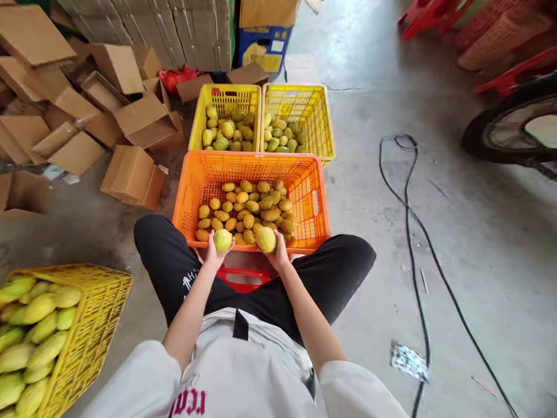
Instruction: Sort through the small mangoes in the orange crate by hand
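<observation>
My left hand [214,251] is closed around a round yellow-green fruit [223,240]. In my right hand [279,251] is a slightly larger fruit [265,239], pale yellow-green and melon-like; its exact kind is unclear. Both hands are side by side over the near rim of an orange plastic crate [319,203] in front of my knees. Many oval fruits [241,197], yellow to brownish green, lie heaped inside it. Against its far side stand a yellow crate [196,116] and another yellow crate [328,128], each with more greenish-yellow fruits.
A yellow crate [98,313] full of long yellow-green fruits stands at lower left. Cardboard boxes [130,174] are strewn at upper left. A black cable [409,232] loops across the concrete floor to the right, near a wheel [491,128]. A red stool [243,278] shows between my legs.
</observation>
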A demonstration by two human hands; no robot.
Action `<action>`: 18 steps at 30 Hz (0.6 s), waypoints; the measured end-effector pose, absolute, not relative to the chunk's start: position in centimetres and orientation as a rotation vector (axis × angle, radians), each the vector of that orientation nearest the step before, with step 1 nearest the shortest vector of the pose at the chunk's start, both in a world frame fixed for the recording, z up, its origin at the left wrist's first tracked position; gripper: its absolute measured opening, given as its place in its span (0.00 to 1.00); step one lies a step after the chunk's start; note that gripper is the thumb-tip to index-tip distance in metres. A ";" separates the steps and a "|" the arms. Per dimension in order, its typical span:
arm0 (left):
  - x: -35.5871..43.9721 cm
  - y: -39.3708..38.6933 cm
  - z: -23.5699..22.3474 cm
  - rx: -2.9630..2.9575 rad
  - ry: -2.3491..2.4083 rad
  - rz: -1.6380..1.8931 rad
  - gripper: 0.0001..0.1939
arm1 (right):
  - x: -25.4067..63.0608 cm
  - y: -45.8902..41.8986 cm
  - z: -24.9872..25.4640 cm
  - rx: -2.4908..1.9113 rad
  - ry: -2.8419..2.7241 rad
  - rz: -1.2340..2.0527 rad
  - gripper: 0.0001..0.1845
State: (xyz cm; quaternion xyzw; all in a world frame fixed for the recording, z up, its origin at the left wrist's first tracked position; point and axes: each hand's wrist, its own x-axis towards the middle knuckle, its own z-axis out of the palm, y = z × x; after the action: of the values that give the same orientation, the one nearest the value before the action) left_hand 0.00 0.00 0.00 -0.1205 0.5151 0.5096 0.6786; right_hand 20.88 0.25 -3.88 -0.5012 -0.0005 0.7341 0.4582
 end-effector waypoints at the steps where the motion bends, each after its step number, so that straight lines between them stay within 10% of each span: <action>1: 0.0 -0.1 -0.1 -0.269 1.163 1.139 0.22 | 20.8 0.1 -3.8 -1.219 -0.037 1.801 0.22; 18: 0.1 -0.9 -1.1 -0.083 1.180 1.179 0.20 | 20.7 -0.2 -2.8 -1.230 -0.187 1.839 0.20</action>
State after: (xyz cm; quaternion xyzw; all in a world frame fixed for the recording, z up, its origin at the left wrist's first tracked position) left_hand 0.08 -0.86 -1.06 -0.0368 0.5237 0.5234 0.6711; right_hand 20.73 -0.20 -2.78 -0.4961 -0.0754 0.7420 0.4446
